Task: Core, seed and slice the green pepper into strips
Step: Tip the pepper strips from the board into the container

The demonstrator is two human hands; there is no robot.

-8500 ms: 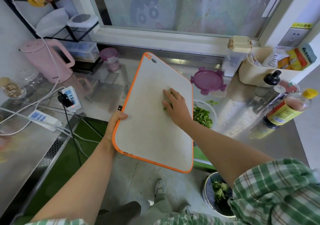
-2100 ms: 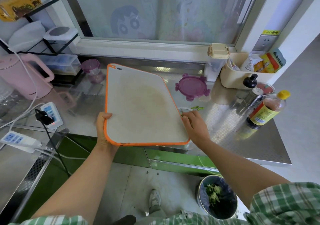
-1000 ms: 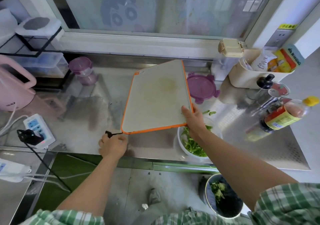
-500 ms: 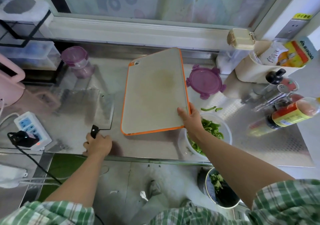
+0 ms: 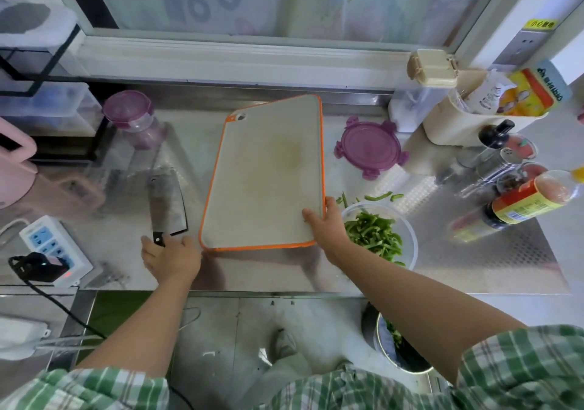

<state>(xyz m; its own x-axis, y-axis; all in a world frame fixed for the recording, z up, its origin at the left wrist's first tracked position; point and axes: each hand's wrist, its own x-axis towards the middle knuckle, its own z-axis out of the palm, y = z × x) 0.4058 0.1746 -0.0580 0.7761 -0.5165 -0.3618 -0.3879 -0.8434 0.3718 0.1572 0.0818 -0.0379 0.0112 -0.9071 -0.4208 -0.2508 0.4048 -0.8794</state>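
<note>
Two grips are working over one steel surface [image 5: 284, 270]. The left grip [image 5: 170, 258] is curling its fingers round the black handle of one cleaver [image 5: 167, 201], whose blade is lying flat on the surface just beyond that grip. The right grip [image 5: 325, 224] is pinching the near right corner of one orange-rimmed cutting board [image 5: 265, 175], with the thumb on top and the fingers wrapping the side edge. The board is stretching away from this grip between the two grips, and whether it is lying fully flat cannot be told. Just right of the right grip, one clear bowl [image 5: 410, 242] is holding the green pepper strips [image 5: 373, 235]. About three loose pepper pieces [image 5: 379, 196] are lying on the surface just beyond the bowl. Farther beyond the right grip, one purple lid [image 5: 369, 147] is resting. Below the right forearm, one bin [image 5: 380, 343] is standing on the floor.
</note>
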